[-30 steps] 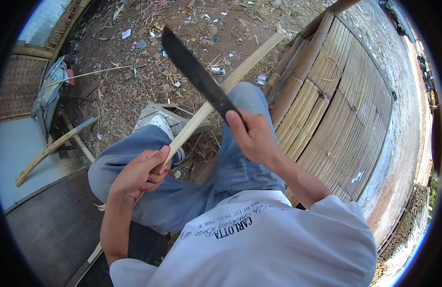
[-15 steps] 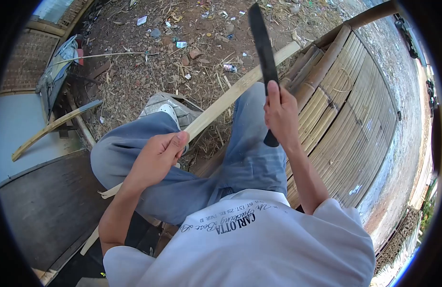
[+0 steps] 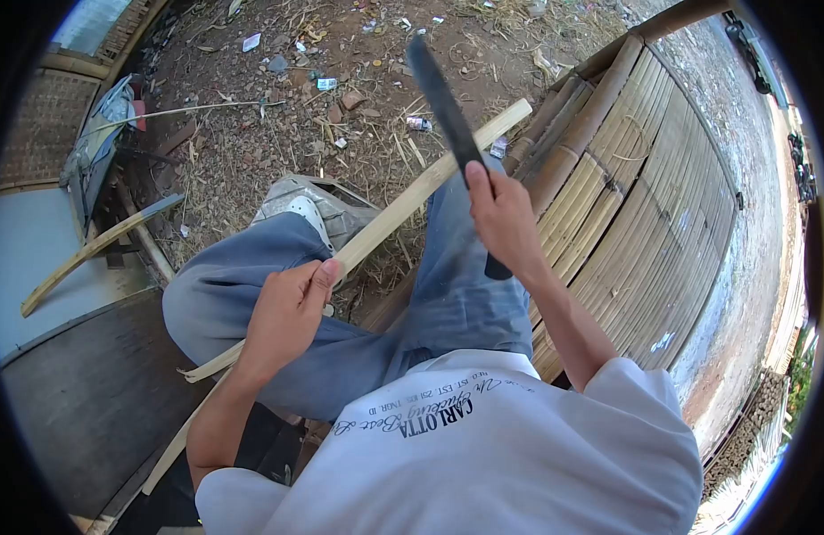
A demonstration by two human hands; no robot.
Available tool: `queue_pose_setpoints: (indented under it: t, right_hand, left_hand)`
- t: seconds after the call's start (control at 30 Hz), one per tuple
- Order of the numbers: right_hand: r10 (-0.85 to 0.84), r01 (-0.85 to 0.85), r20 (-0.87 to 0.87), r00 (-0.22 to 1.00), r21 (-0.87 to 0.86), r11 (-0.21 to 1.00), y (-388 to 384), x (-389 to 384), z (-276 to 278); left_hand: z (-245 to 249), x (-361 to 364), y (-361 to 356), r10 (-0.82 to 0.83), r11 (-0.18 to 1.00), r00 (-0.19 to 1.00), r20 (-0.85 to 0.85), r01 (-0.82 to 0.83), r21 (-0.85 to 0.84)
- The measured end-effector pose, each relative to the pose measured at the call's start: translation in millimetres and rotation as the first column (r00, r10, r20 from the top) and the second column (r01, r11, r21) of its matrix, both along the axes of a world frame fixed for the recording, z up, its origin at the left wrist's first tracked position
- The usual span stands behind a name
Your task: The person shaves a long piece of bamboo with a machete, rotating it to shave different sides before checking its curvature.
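Note:
A long, pale wooden strip [image 3: 396,212] runs diagonally over my lap, from lower left to upper right. My left hand [image 3: 296,308] is wrapped round its lower part, the thumb lying along the top. In my right hand [image 3: 503,212] is the handle of a dark, long-bladed machete [image 3: 448,102], its tip pointing up and left. The blade crosses the strip near its far part; whether the two touch I cannot tell. Behind my left forearm, thin pale strips [image 3: 218,361] stick out to the left.
A bamboo-slat platform [image 3: 644,205] stands at the right. Ahead, the littered dirt ground [image 3: 278,147] holds dry scraps. A curved piece of wood [image 3: 95,248] leans at the left, above a dark board [image 3: 91,383]. A white shoe [image 3: 309,218] shows past my bent leg.
The machete and my right hand have moved left and a little down, toward me. The wooden strip's far end has shifted left and down. My left hand has moved slightly, keeping its hold.

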State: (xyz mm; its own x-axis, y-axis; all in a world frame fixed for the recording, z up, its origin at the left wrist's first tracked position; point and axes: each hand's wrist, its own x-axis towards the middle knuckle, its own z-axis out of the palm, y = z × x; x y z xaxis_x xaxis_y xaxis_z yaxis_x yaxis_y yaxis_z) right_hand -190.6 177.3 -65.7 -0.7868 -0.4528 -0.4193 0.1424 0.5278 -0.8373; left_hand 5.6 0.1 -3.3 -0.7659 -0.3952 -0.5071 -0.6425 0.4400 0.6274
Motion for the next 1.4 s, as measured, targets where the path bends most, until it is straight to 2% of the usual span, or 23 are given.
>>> queue_pose_setpoints:
  t: [0.13, 0.2, 0.23, 0.27, 0.3, 0.43, 0.5, 0.57, 0.63, 0.7, 0.8, 0.83, 0.87, 0.9, 0.97, 1.0, 1.07, 1.1, 1.17, 1.2, 1.27, 1.37, 1.4]
  right_hand:
    - [0.15, -0.152, -0.241, 0.959, 0.011, 0.988, 8.5, 15.2, -16.8]
    - [-0.16, 0.176, -0.301, 0.94, 0.026, 0.984, 24.0, -56.2, -71.7]
    - [-0.296, 0.306, 0.119, 0.948, -0.079, 0.949, 33.9, -75.3, -48.6]
    - [-0.348, 0.403, 0.256, 0.902, -0.203, 0.893, 45.1, -86.3, -38.6]
    - [-0.392, 0.471, 0.303, 0.869, -0.262, 0.842, 54.3, -90.6, -29.5]
    - [-0.389, 0.482, 0.291, 0.874, -0.42, 0.769, 70.4, -68.4, -9.1]
    - [-0.258, 0.237, 0.016, 0.966, -0.456, 0.858, 70.0, -46.3, -9.5]
    - [-0.051, 0.048, 0.006, 0.999, -0.449, 0.892, 73.1, -27.1, -9.8]
    - [0.119, -0.156, -0.135, 0.984, -0.3, 0.941, 62.5, -4.4, -3.1]
    - [0.242, -0.349, -0.338, 0.909, -0.306, 0.886, 50.0, 13.6, -8.8]
    - [0.244, -0.448, -0.49, 0.837, -0.357, 0.82, 33.2, 40.3, -21.8]
    - [0.359, -0.513, -0.519, 0.776, -0.188, 0.838, 31.9, 46.9, -18.0]
    - [0.473, -0.563, -0.525, 0.707, -0.013, 0.826, 30.6, 49.7, -14.7]
    - [0.473, -0.562, -0.522, 0.709, -0.014, 0.827, 29.1, 43.9, -12.3]
    - [0.347, -0.342, -0.529, 0.775, 0.111, 0.933, 27.0, 28.4, -10.2]
    - [0.352, -0.347, -0.527, 0.774, 0.113, 0.931, 25.3, 32.2, -11.8]
    - [0.257, -0.366, -0.575, 0.777, -0.08, 0.927, 22.4, 41.0, -15.8]
    - [0.258, -0.365, -0.57, 0.78, -0.08, 0.928, 23.2, 44.0, -15.4]
    - [0.362, -0.487, -0.695, 0.621, 0.019, 0.873, 22.3, 48.5, -15.5]
    - [0.361, -0.485, -0.695, 0.622, 0.019, 0.874, 19.7, 43.7, -18.8]
    - [0.213, -0.276, -0.675, 0.706, 0.015, 0.961, 14.3, 26.4, -28.7]
    - [0.278, -0.446, -0.716, 0.641, -0.053, 0.893, 15.2, 57.3, -28.5]
    - [0.29, -0.423, -0.769, 0.57, 0.029, 0.906, 15.7, 49.3, -29.8]
  left_hand:
    - [-6.3, 1.5, -8.5, -0.001, 0.995, 0.999, 0.033, -0.003, 0.102]
    - [-7.4, 8.7, -6.1, 0.031, 0.987, 0.998, 0.047, -0.038, 0.156]
    - [-8.7, 10.4, -7.2, 0.032, 0.988, 0.998, 0.046, -0.039, 0.151]
    - [-10.0, 11.7, -8.2, 0.047, 0.983, 0.997, 0.062, -0.058, 0.175]
    - [-9.6, 13.7, -8.5, 0.057, 0.977, 0.995, 0.087, -0.073, 0.201]
    - [-1.2, 9.4, -9.4, 0.153, 0.931, 0.979, 0.138, -0.19, 0.312]
    - [-0.8, 10.9, -9.2, 0.178, 0.92, 0.977, 0.118, -0.208, 0.332]
    - [0.4, 9.7, -6.5, 0.188, 0.918, 0.976, 0.112, -0.216, 0.332]
    - [0.7, 8.0, -6.2, 0.187, 0.918, 0.977, 0.101, -0.21, 0.336]
    - [0.3, 8.3, -6.0, 0.177, 0.93, 0.979, 0.105, -0.201, 0.308]
    - [0.0, 8.3, -4.9, 0.169, 0.949, 0.983, 0.067, -0.18, 0.257]
    - [-2.1, 10.7, -3.6, 0.165, 0.95, 0.984, 0.069, -0.177, 0.258]
    - [-5.7, 14.3, -2.1, 0.092, 0.99, 0.996, -0.019, -0.089, 0.11]
    - [-7.8, 16.6, -1.0, 0.008, 0.999, 0.996, -0.092, -0.012, -0.048]
    - [-3.7, 14.8, 2.8, 0.005, 0.997, 0.998, -0.061, -0.009, -0.075]
    - [-1.5, 13.8, 4.1, 0.0, 0.994, 0.999, -0.038, -0.004, -0.106]
    - [-0.2, 12.8, 5.8, 0.01, 0.993, 0.998, -0.061, -0.017, -0.113]
    - [0.5, 12.8, 5.9, 0.006, 0.992, 0.997, -0.077, -0.015, -0.124]
    - [0.7, 12.3, 6.2, 0.018, 0.991, 0.998, -0.065, -0.026, -0.132]
    - [0.3, 12.8, 6.0, 0.041, 0.989, 0.997, -0.058, -0.049, -0.138]
    - [1.0, 11.8, 5.8, 0.036, 0.989, 0.998, -0.053, -0.044, -0.141]
    - [0.0, 10.7, 5.3, 0.025, 0.989, 0.999, -0.046, -0.031, -0.146]
    - [-0.2, 11.7, 4.1, 0.022, 0.99, 0.999, -0.04, -0.028, -0.14]
